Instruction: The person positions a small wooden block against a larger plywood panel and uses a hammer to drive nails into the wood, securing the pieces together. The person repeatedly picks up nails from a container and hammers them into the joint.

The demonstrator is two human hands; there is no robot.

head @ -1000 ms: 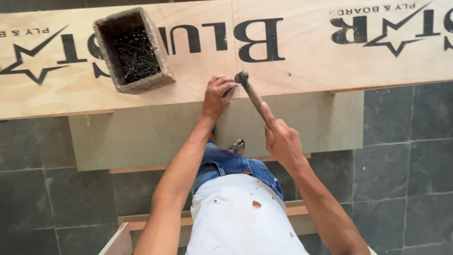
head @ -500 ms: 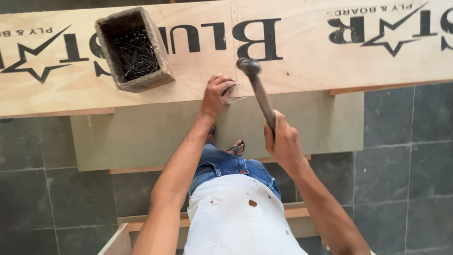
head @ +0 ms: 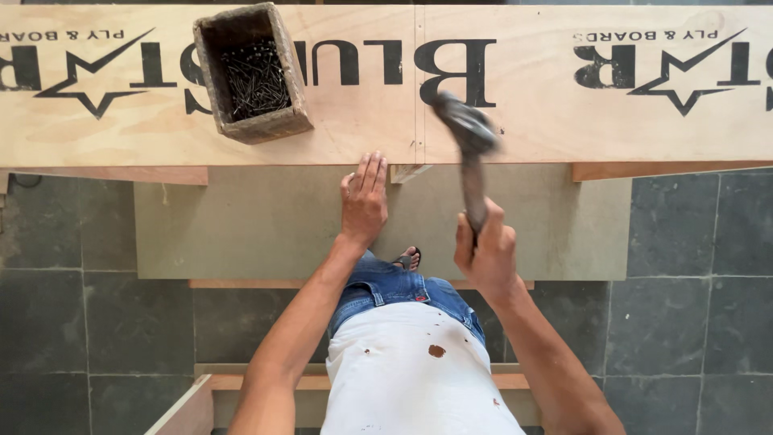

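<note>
My right hand (head: 485,250) grips the handle of a hammer (head: 467,153), whose blurred head is raised over the printed plywood board (head: 564,121). My left hand (head: 364,197) rests flat with fingers together against the board's near edge, just left of the seam between two sheets. A small wooden block (head: 409,171) sticks out under the edge next to that hand. No nail is visible between my fingers.
A worn wooden box of nails (head: 251,74) stands on the board at the upper left. A grey-green panel (head: 241,225) lies below the board, over dark floor tiles (head: 692,306). A wooden frame (head: 193,403) sits at the bottom left.
The hammer has swung up and away from my left hand, its head now over the board. My left hand has flattened against the edge instead of pinching near the hammer head.
</note>
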